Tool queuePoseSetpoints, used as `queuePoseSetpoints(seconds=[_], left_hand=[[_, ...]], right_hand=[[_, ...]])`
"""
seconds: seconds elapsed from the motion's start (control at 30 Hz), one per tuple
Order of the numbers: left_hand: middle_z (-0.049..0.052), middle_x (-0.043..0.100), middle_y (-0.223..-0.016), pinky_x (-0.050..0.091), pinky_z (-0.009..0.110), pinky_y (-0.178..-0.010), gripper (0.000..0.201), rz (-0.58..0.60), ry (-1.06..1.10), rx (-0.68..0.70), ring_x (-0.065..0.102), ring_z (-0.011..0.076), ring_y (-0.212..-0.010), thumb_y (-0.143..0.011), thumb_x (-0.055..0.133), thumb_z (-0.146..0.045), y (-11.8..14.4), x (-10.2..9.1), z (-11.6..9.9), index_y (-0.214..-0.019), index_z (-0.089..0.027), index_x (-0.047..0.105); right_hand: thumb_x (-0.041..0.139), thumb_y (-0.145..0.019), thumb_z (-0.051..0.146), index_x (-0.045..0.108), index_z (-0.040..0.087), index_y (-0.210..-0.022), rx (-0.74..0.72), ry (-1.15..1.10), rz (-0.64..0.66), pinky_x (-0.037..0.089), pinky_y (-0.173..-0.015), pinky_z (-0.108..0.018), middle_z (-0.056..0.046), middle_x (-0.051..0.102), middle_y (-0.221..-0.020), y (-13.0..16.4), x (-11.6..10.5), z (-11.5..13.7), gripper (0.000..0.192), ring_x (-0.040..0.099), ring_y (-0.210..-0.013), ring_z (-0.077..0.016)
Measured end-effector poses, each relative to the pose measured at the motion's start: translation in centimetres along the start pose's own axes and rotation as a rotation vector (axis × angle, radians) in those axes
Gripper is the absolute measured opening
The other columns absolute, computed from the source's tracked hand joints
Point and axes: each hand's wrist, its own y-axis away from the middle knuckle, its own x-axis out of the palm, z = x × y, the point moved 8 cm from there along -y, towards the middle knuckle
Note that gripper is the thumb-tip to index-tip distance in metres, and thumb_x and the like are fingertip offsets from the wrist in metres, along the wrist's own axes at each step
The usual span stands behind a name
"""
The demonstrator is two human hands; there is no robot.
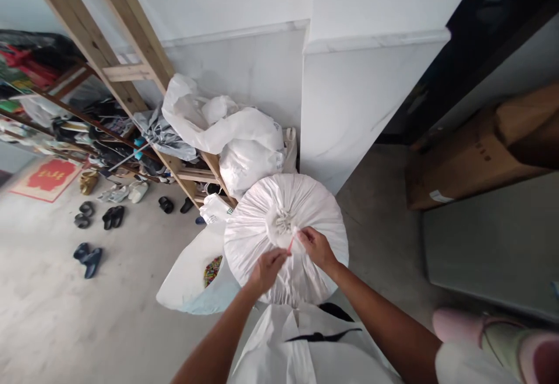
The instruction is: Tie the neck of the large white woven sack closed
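Gripping a thin red tie (290,244) between pinched fingertips, the left hand (267,269) and right hand (317,246) work at the gathered neck (283,221) of a full white sack (286,238), just beyond the fingers. The mouth is already bunched shut; by the look of it the tie is not yet knotted. An open bag (192,279) lies left of the left fingers.

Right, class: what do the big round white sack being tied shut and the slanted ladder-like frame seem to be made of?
The big round white sack looks like thin, slightly glossy plastic film: it gathers into fine radiating pleats at its neck. The slanted ladder-like frame looks like bare, unpainted wood, pale tan and matte.
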Motion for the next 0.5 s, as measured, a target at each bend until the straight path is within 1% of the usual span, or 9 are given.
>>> queuePoseSetpoints(seconds=[0.13, 0.17, 0.2, 0.27, 0.33, 0.37, 0.43, 0.47, 0.5], left_hand=[[0.004, 0.053, -0.075, 0.032, 0.024, -0.063, 0.047, 0.315, 0.261, -0.163, 0.044, 0.0099, -0.068, -0.096, 0.054, -0.058, 10.7, 4.0, -1.4, -0.096, -0.014, 0.07], [0.006, 0.057, -0.082, 0.035, 0.024, -0.068, 0.047, 0.377, 0.27, -0.172, 0.048, 0.011, -0.075, -0.095, 0.055, -0.058, 12.9, 4.1, -1.3, -0.095, -0.014, 0.069], [0.006, 0.055, -0.08, 0.035, 0.024, -0.07, 0.047, 0.324, 0.301, -0.234, 0.048, 0.0109, -0.075, -0.094, 0.056, -0.059, 14.5, 3.0, -0.3, -0.095, -0.014, 0.068], [-0.001, 0.031, -0.062, 0.023, 0.025, -0.058, 0.06, -0.164, 0.452, -0.397, 0.029, 0.0089, -0.059, -0.085, 0.059, -0.073, 17.2, -3.3, 4.0, -0.094, -0.013, 0.061], [-0.002, 0.037, -0.06, 0.027, 0.026, -0.058, 0.085, -0.628, 0.378, -0.465, 0.034, 0.0119, -0.058, -0.061, 0.067, -0.086, 20.4, -10.9, 8.6, -0.102, -0.012, 0.059], [-0.001, 0.039, -0.06, 0.03, 0.027, -0.06, 0.084, -0.784, 0.255, -0.446, 0.036, 0.0133, -0.061, -0.062, 0.065, -0.084, 21.7, -14.7, 10.3, -0.103, -0.01, 0.06], [0.003, 0.051, -0.069, 0.039, 0.029, -0.07, 0.077, -0.919, 0.119, -0.522, 0.045, 0.0162, -0.07, -0.061, 0.063, -0.071, 23.4, -20.2, 14.2, -0.105, -0.008, 0.063], [0.007, 0.061, -0.088, 0.045, 0.033, -0.082, 0.073, -0.897, 0.155, -0.603, 0.055, 0.0212, -0.087, -0.066, 0.06, -0.061, 23.5, -21.8, 16.4, -0.118, -0.009, 0.061], [0.01, 0.065, -0.104, 0.044, 0.037, -0.091, 0.063, -0.865, -0.032, -0.673, 0.057, 0.0242, -0.098, -0.077, 0.055, -0.052, 23.5, -23.4, 17.7, -0.125, -0.012, 0.059]], right_hand=[[0.045, -0.093, 0.066, 0.061, 0.014, -0.102, 0.161, 0.011, -0.024, 0.047, -0.076, -0.03, -0.003, 0.061, -0.086, 0.2, -1.5, -3.0, 0.055, 0.059, -0.08, -0.0164], [0.045, -0.092, 0.064, 0.062, 0.015, -0.11, 0.148, 0.097, -0.056, 0.047, -0.079, -0.032, -0.004, 0.063, -0.095, 0.0, -1.9, -3.5, 0.055, 0.06, -0.082, -0.0171], [0.047, -0.092, 0.06, 0.061, 0.015, -0.117, 0.103, 0.211, -0.102, 0.047, -0.081, -0.034, -0.005, 0.062, -0.104, -0.3, -2.2, -3.7, 0.054, 0.06, -0.085, -0.0175], [0.052, -0.091, 0.052, 0.054, 0.01, -0.134, -0.083, 0.401, -0.152, 0.048, -0.092, -0.036, -0.01, 0.056, -0.124, -1.1, -1.8, -2.9, 0.06, 0.058, -0.102, -0.0207], [0.062, -0.088, 0.05, 0.045, 0.005, -0.144, -0.307, 0.547, -0.144, 0.042, -0.107, -0.036, -0.016, 0.044, -0.141, -1.7, 0.0, -1.3, 0.074, 0.048, -0.126, -0.026], [0.068, -0.085, 0.052, 0.042, 0.004, -0.148, -0.379, 0.623, -0.121, 0.038, -0.112, -0.037, -0.017, 0.038, -0.148, -2.1, 1.2, -0.6, 0.083, 0.04, -0.134, -0.0286], [0.077, -0.077, 0.052, 0.038, 0.006, -0.151, -0.335, 0.747, -0.043, 0.039, -0.11, -0.041, -0.016, 0.035, -0.15, -3.3, 3.3, -0.5, 0.096, 0.04, -0.132, -0.0325], [0.077, -0.077, 0.047, 0.041, 0.007, -0.149, -0.242, 0.786, 0.006, 0.042, -0.105, -0.04, -0.015, 0.039, -0.146, -3.9, 4.0, -0.9, 0.09, 0.045, -0.126, -0.0319], [0.073, -0.082, 0.039, 0.047, 0.009, -0.144, -0.148, 0.793, 0.05, 0.043, -0.101, -0.039, -0.013, 0.044, -0.14, -4.3, 4.3, -1.5, 0.074, 0.049, -0.119, -0.0303]])
